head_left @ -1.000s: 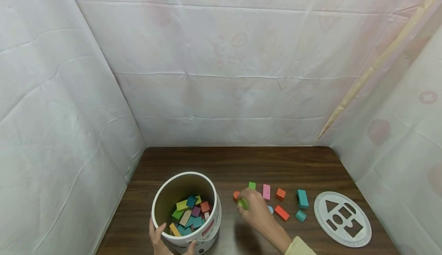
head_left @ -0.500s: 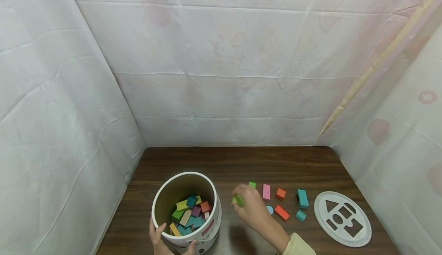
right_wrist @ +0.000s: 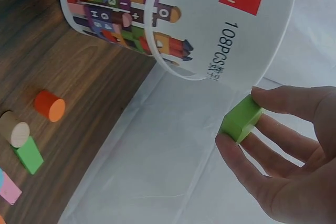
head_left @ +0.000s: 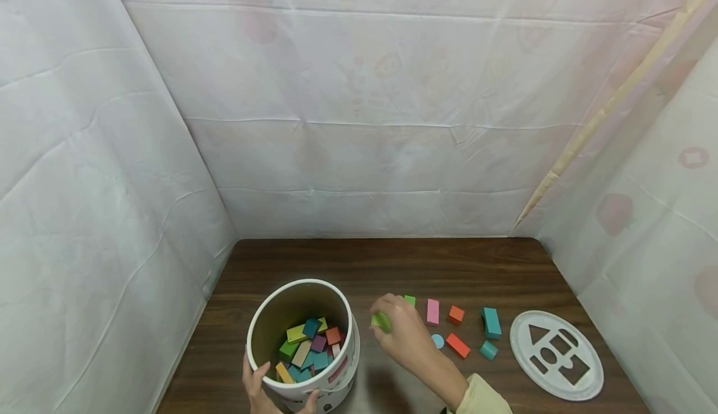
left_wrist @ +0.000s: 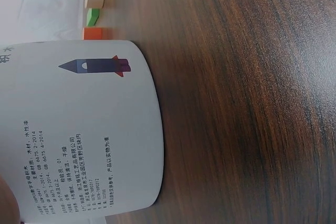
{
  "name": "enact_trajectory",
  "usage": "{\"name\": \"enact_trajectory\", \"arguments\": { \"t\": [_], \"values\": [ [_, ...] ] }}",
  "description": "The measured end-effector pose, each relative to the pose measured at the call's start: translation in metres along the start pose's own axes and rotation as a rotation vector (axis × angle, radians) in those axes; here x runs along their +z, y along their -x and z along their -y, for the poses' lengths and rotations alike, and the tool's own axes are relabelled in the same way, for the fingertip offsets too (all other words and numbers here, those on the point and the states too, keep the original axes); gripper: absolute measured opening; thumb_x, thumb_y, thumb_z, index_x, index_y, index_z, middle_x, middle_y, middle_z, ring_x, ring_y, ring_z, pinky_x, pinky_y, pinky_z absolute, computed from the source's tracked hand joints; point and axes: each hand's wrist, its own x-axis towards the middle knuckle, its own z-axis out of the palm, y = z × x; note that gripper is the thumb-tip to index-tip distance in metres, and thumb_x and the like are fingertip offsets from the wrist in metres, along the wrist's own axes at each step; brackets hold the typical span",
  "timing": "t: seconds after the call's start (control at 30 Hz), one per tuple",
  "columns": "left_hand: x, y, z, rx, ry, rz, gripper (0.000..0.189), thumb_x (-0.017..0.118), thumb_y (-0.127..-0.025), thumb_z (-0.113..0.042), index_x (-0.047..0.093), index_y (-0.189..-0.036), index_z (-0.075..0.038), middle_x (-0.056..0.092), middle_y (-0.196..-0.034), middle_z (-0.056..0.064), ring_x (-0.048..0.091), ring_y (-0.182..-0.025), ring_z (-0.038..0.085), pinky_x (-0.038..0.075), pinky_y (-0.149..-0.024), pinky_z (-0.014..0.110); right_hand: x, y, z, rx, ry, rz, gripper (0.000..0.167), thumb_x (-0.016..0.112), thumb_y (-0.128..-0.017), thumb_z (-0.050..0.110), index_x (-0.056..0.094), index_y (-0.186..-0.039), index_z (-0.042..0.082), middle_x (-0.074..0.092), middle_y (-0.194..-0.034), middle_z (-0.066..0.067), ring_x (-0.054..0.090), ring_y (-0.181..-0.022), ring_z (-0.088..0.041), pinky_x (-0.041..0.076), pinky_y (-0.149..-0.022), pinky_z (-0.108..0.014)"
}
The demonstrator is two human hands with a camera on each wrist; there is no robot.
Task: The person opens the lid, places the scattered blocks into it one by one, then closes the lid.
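Note:
At the front left of the table, a white round bucket holds many coloured wooden blocks. My left hand grips it low at the near side, fingers at the rim and thumb on the outer wall. In the left wrist view the bucket's wall shows a rocket print and small text. My right hand pinches a small green block between thumb and fingertips, above the table to the right of the bucket. The right wrist view has this block overlapping the bucket's lower edge of sight.
Right of the hand lie a green block, a pink block, orange-red blocks, a teal arch and a teal cylinder. A white lid with shaped holes lies far right. White cloth walls enclose the table.
My right hand, with the green block in its pinch, has moved left and slightly up toward the bucket. The left hand and the bucket have stayed in place.

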Motion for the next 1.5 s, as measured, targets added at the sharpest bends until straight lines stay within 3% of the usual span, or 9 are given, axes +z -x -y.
{"name": "enact_trajectory", "arguments": {
  "t": [0.17,0.27,0.4,0.5,0.63,1.0,1.07,1.27,1.5],
  "values": [
    [0.0,0.0,-0.001,-0.004,0.0,-0.01,0.107,0.093,-0.045,-0.017,0.034,-0.135,-0.011,0.009,-0.155,0.01,0.028,-0.125,0.049,0.039,-0.088,0.065,-0.005,-0.003,0.01,0.001,-0.033,0.034,0.018,0.077,-0.072,0.003,0.071,-0.088,0.009,0.065,-0.098,-0.002,0.059,-0.091,-0.017,0.053,-0.068,-0.026],
    [0.001,0.0,-0.001,0.005,-0.013,-0.021,0.109,0.093,-0.044,-0.018,0.034,-0.135,-0.011,0.01,-0.155,0.009,0.03,-0.124,0.047,0.038,-0.1,0.042,-0.007,-0.005,0.016,0.013,-0.048,0.059,0.019,0.076,-0.073,0.003,0.071,-0.09,0.01,0.065,-0.1,-0.002,0.059,-0.093,-0.018,0.055,-0.071,-0.027],
    [0.001,0.0,0.0,0.026,-0.024,-0.039,0.109,0.093,-0.043,-0.018,0.035,-0.135,-0.01,0.011,-0.155,0.011,0.032,-0.122,0.047,0.029,-0.095,0.015,-0.008,-0.007,0.022,0.015,-0.057,0.079,0.019,0.076,-0.074,0.004,0.072,-0.091,0.01,0.065,-0.101,-0.002,0.06,-0.095,-0.02,0.055,-0.076,-0.032],
    [0.001,0.0,0.0,0.013,-0.019,-0.033,0.109,0.093,-0.043,-0.017,0.035,-0.135,-0.01,0.011,-0.155,0.013,0.031,-0.123,0.047,0.037,-0.1,0.036,-0.009,-0.007,0.026,0.006,-0.06,0.084,0.018,0.076,-0.075,0.006,0.072,-0.092,0.01,0.065,-0.101,-0.002,0.06,-0.096,-0.02,0.055,-0.077,-0.034],
    [0.001,0.001,0.0,-0.011,-0.011,-0.022,0.109,0.093,-0.043,-0.017,0.035,-0.135,-0.012,0.01,-0.155,0.013,0.03,-0.124,0.047,0.04,-0.087,0.063,-0.009,-0.007,0.03,-0.007,-0.061,0.082,0.018,0.076,-0.076,0.007,0.072,-0.093,0.009,0.065,-0.101,-0.002,0.06,-0.096,-0.019,0.055,-0.078,-0.034],
    [0.002,0.001,0.006,0.079,-0.018,-0.044,0.111,0.094,-0.042,-0.018,0.035,-0.135,-0.01,0.012,-0.155,0.012,0.033,-0.122,0.046,0.033,-0.096,0.02,-0.008,-0.01,0.041,-0.026,-0.086,0.112,0.02,0.077,-0.075,0.007,0.072,-0.095,0.01,0.064,-0.102,-0.002,0.06,-0.096,-0.02,0.055,-0.078,-0.034],
    [0.001,0.001,0.005,0.064,-0.017,-0.037,0.111,0.094,-0.042,-0.018,0.035,-0.135,-0.01,0.012,-0.155,0.011,0.032,-0.122,0.046,0.034,-0.096,0.022,-0.006,-0.01,0.041,-0.04,-0.086,0.114,0.019,0.077,-0.075,0.007,0.072,-0.094,0.009,0.064,-0.102,-0.002,0.06,-0.096,-0.019,0.055,-0.079,-0.033],
    [-0.001,0.0,0.0,-0.021,0.008,-0.004,0.108,0.094,-0.044,-0.016,0.034,-0.135,-0.012,0.008,-0.156,0.011,0.029,-0.124,0.048,0.04,-0.084,0.067,-0.004,-0.011,0.045,-0.06,-0.095,0.122,0.019,0.077,-0.076,0.007,0.072,-0.093,0.009,0.064,-0.101,-0.001,0.06,-0.095,-0.018,0.055,-0.079,-0.032],
    [-0.001,-0.001,0.001,-0.011,0.007,0.007,0.107,0.093,-0.045,-0.017,0.034,-0.133,-0.011,0.007,-0.155,0.012,0.029,-0.124,0.048,0.041,-0.083,0.068,-0.002,-0.013,0.05,-0.099,-0.097,0.12,0.019,0.076,-0.076,0.007,0.072,-0.094,0.008,0.064,-0.102,-0.003,0.06,-0.094,-0.016,0.054,-0.077,-0.027]
  ]
}}
